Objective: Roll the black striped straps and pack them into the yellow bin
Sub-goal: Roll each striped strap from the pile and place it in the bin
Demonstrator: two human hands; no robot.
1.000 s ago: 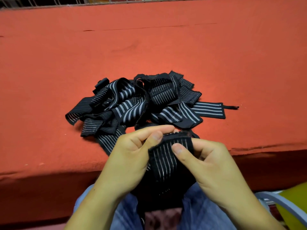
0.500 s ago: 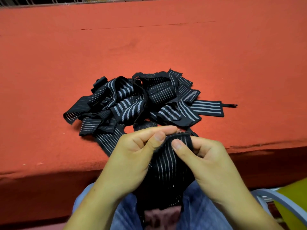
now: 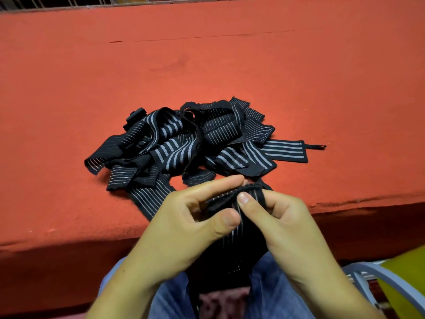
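Red felt tabletop (image 3: pixel 207 65), centre: heap of black striped straps (image 3: pixel 184 148). Lower centre: one strap (image 3: pixel 239 249), likely soft, limp, light; upper end pinched by left hand (image 3: pixel 181 233) and right hand (image 3: pixel 289 229).

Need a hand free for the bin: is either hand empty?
No, the left hand and right hand both pinch the top of one strap.

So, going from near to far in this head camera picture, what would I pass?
Jeans → strap pinched by the left hand and right hand → strap pile → bare far part of the red table → wire grid.
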